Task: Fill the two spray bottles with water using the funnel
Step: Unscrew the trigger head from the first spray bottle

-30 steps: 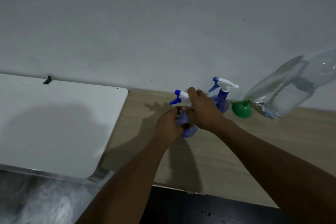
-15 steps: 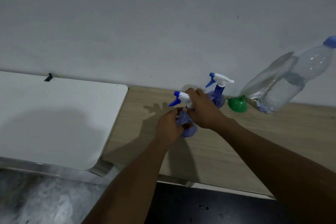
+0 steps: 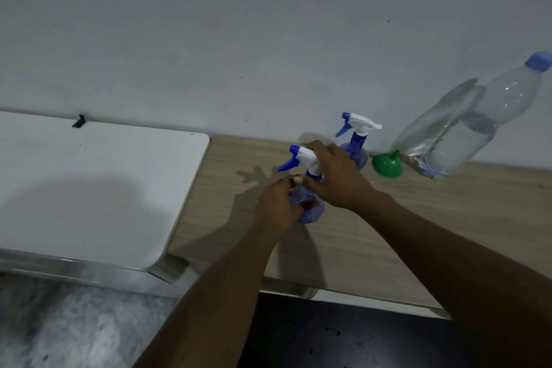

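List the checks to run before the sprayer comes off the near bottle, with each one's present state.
1. Left hand grips the near spray bottle by its body: ok.
2. Right hand grips its trigger head near the collar: ok.
3. Collar loosened: cannot tell, fingers hide it.
4. Green funnel at hand, lying on the wooden table beside the far spray bottle: ok.
5. Water bottle open for pouring: not ok, blue cap is on.
6. Far spray bottle open: not ok, its sprayer is on.
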Demonstrator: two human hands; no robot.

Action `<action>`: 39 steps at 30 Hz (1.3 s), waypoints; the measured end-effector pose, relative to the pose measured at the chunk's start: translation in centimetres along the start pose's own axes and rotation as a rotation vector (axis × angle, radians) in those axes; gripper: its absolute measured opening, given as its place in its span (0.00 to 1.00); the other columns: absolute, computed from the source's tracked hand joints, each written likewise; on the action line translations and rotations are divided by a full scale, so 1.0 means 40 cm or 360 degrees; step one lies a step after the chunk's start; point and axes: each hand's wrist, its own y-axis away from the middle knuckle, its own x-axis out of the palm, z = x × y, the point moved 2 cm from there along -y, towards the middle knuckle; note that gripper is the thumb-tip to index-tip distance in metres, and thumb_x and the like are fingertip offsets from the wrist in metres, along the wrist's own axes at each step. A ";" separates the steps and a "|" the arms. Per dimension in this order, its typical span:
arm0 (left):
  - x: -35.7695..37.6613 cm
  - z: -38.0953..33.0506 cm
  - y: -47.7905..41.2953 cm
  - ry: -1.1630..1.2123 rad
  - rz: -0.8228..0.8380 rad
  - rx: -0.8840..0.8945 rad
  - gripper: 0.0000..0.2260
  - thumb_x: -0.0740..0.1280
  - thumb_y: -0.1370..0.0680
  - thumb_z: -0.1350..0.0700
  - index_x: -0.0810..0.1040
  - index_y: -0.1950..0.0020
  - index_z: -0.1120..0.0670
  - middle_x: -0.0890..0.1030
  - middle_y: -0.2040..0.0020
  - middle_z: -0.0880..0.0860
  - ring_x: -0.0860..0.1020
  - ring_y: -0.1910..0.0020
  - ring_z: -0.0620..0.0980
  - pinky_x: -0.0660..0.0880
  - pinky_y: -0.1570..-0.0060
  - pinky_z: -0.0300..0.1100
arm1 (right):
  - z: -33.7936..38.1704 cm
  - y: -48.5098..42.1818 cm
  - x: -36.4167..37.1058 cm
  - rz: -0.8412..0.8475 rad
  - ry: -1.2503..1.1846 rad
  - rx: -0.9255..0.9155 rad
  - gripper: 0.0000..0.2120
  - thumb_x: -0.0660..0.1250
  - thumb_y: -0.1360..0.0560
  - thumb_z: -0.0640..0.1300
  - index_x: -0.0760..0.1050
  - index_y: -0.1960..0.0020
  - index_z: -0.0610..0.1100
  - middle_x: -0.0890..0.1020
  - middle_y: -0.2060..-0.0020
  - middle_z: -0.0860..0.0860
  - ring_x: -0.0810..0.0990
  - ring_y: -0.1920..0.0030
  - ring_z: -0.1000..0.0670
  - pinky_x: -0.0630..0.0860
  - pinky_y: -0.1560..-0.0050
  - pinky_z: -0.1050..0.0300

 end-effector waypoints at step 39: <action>-0.010 -0.015 0.029 -0.0017 0.0082 -0.0085 0.29 0.77 0.31 0.43 0.74 0.32 0.46 0.82 0.41 0.49 0.81 0.44 0.51 0.78 0.41 0.53 | 0.029 -0.012 -0.166 0.0304 -0.0163 0.0137 0.25 0.73 0.28 0.58 0.73 0.37 0.48 0.80 0.49 0.54 0.80 0.51 0.54 0.76 0.51 0.60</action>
